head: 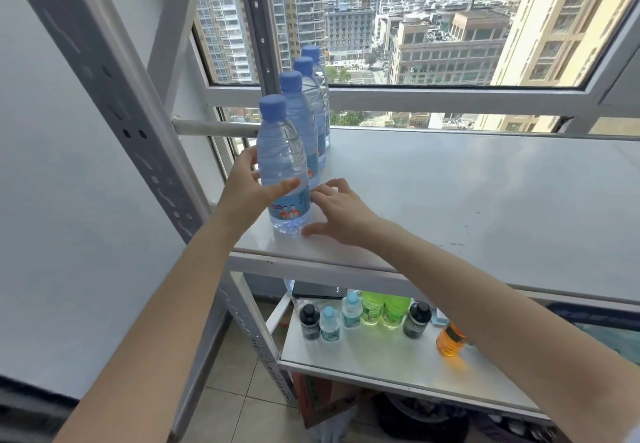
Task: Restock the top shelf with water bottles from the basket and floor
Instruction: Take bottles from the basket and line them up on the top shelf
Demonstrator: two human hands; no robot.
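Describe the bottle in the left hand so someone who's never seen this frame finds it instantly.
Start at the white top shelf by the window. At its left end, four blue-capped water bottles stand in a line running toward the glass. It's the front bottle, nearest the shelf edge: the only one the left hand grips, with the right hand open beside its base.

Head view, close, down over top shelf [485,200]

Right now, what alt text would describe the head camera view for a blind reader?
A person's left hand grips the nearest water bottle, front of a row of four on the white top shelf; the right hand rests open beside its base.
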